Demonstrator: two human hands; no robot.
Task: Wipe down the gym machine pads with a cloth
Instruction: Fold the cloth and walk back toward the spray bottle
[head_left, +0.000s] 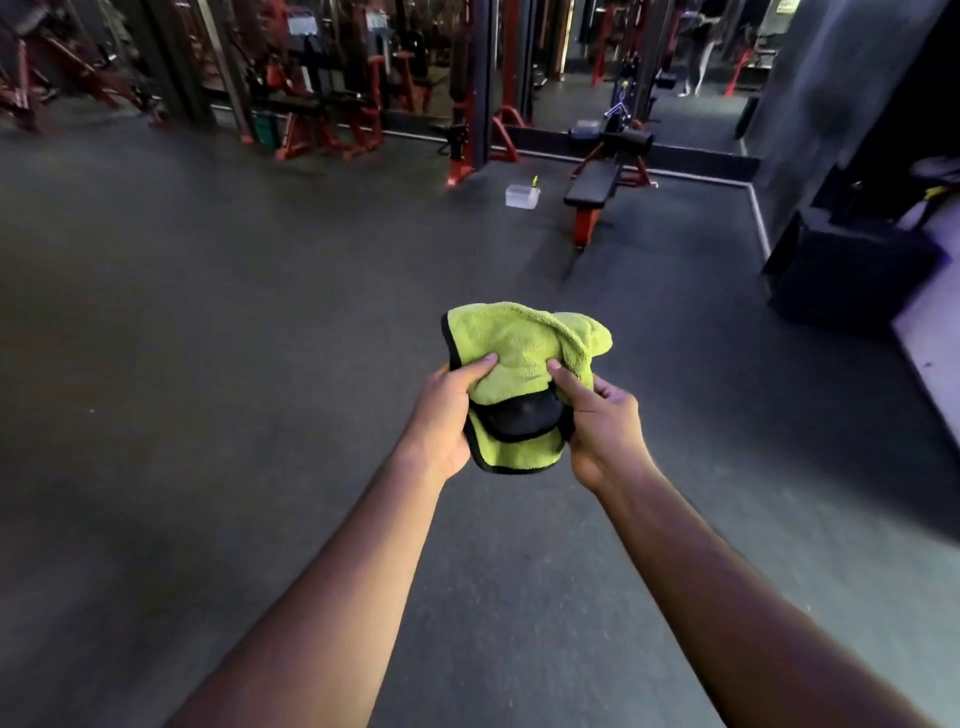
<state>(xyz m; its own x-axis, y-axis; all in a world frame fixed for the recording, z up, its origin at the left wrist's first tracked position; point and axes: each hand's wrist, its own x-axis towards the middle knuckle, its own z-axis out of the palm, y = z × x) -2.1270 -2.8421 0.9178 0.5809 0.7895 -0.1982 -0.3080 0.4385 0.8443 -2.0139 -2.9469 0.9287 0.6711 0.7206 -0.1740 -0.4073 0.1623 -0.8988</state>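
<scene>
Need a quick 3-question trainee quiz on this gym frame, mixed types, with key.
1. True or false: both hands hold the green cloth.
2. What sits on the floor just left of the black bench? A) clear plastic tub B) dumbbell C) bucket
3. Is the cloth touching any pad yet?

Key:
1. True: left hand and right hand each have a grip on it.
2. A, the tub.
3. No, it is held above the floor.

A lime-green cloth (524, 353) edged in black, with a black patch at its centre, stands out against a dark grey floor (208, 312). Beyond the cloth, a bench (592, 189) pairs a black pad with a red-orange frame; beside the bench sits a clear, whitish box (522, 196). Red-framed machines (332, 104) line the far side.
</scene>
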